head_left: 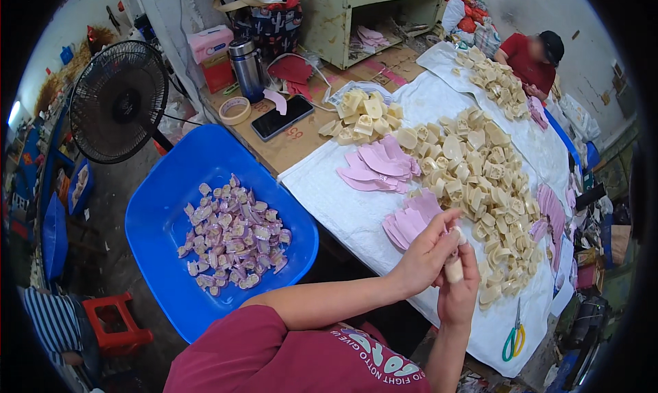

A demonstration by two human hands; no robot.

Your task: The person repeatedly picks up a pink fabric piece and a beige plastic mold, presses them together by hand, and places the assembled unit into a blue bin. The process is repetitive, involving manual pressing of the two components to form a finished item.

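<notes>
My left hand (426, 256) and my right hand (460, 295) meet over the near edge of the cloth-covered table. Their fingers are closed together around a small pale piece (458, 236), mostly hidden by the fingertips. Something cream-coloured and tube-like shows at my right thumb; I cannot tell if it is a finger cover or part of the piece. Right beside the hands lies a large heap of cream, heel-shaped plastic pieces (480, 167). Thin pink cut sheets (411, 218) are fanned just beyond my left hand, with another pink stack (378, 165) farther off.
A blue basin (154, 208) at left holds many pink-and-cream pieces. Scissors (514, 338) lie at the near right. A phone (282, 117), tape roll (235, 110) and steel flask (247, 69) stand on cardboard. A fan (120, 101) is far left; another person (531, 60) sits across.
</notes>
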